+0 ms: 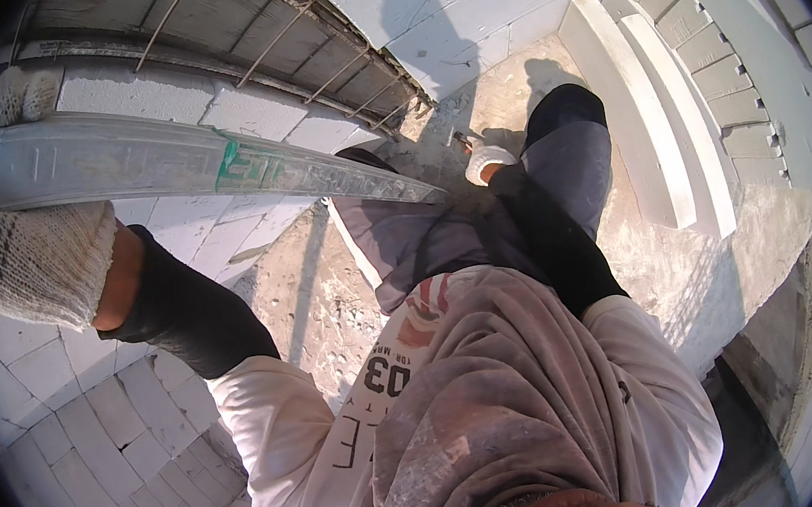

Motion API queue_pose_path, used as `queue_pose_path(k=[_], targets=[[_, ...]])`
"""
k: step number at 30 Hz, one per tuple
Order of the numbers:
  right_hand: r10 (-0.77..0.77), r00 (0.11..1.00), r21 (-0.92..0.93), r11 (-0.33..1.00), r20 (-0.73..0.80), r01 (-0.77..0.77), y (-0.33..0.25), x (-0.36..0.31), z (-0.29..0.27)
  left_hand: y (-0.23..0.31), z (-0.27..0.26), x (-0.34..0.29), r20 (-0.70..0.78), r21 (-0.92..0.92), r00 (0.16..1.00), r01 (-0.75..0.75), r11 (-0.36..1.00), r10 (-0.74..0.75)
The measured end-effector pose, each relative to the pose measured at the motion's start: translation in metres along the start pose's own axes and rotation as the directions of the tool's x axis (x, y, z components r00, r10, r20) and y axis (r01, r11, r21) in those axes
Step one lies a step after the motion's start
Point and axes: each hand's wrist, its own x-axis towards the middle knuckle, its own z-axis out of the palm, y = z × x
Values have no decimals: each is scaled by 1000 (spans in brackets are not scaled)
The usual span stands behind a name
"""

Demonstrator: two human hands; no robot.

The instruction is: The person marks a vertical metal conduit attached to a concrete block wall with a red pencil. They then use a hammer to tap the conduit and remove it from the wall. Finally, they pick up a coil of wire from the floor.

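Grey and green-marked, the bar (169, 160) is gripped at the left by the left hand (35, 258), its gloved fingers wrapped around it, and is slanted toward the legs (415, 243). How far the right hand's (490, 160) fingers are closed, and on what, cannot be told.

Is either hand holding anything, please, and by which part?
The white-gloved left hand grips a long grey metal bar near its left end; for the white-gloved right hand, unclear.
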Motion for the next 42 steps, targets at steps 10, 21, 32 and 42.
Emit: queue_pose_path(k=[10, 21, 32, 42], targets=[[51, 990, -200, 977, -129, -76, -43, -39, -34, 44, 103, -92, -490, -158, 841, 173, 972, -229], [-361, 863, 576, 643, -353, 505, -119, 60, -18, 76, 172, -117, -558, 8, 827, 86, 996, -67], [-309, 937, 887, 370, -162, 275, -196, 23, 3, 98, 174, -148, -665, -114, 743, -6, 993, -72], [-81, 943, 429, 876, -324, 223, -39, 38, 57, 66, 167, -148, -713, -190, 701, -204, 960, 8]])
